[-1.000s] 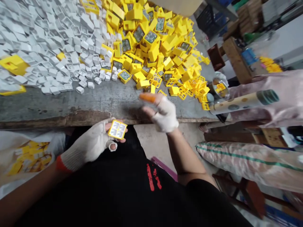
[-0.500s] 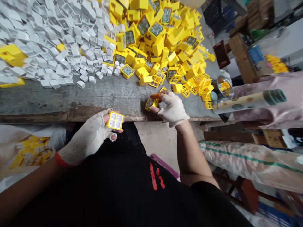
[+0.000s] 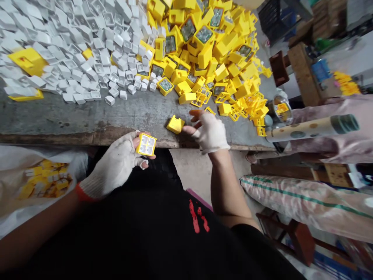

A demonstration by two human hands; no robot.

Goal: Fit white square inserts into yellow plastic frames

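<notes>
My left hand (image 3: 118, 165), in a pale fingerless glove with a red cuff, grips a small yellow frame (image 3: 146, 144) with four white pieces in it, just off the table's front edge. Over the table, my right hand (image 3: 208, 130), gloved the same way, has its fingers apart and holds nothing. Just left of its fingertips a yellow housing (image 3: 175, 124) rests on the grey table (image 3: 116, 118), near the front edge. The housing and the right fingers are close; whether they touch is hard to tell.
White caps (image 3: 70, 50) cover the back left, and yellow housings (image 3: 205, 56) are heaped beside them. Thin yellow frames (image 3: 256, 111) lie at the right, by a clear container (image 3: 281, 109) and a rolled sheet (image 3: 313, 128). A bag (image 3: 14, 163) of yellow parts is below left.
My right hand has let go of the yellow housing, which now lies turned over and a little further left. The left hand still holds the frame. The whole view has shifted slightly.
</notes>
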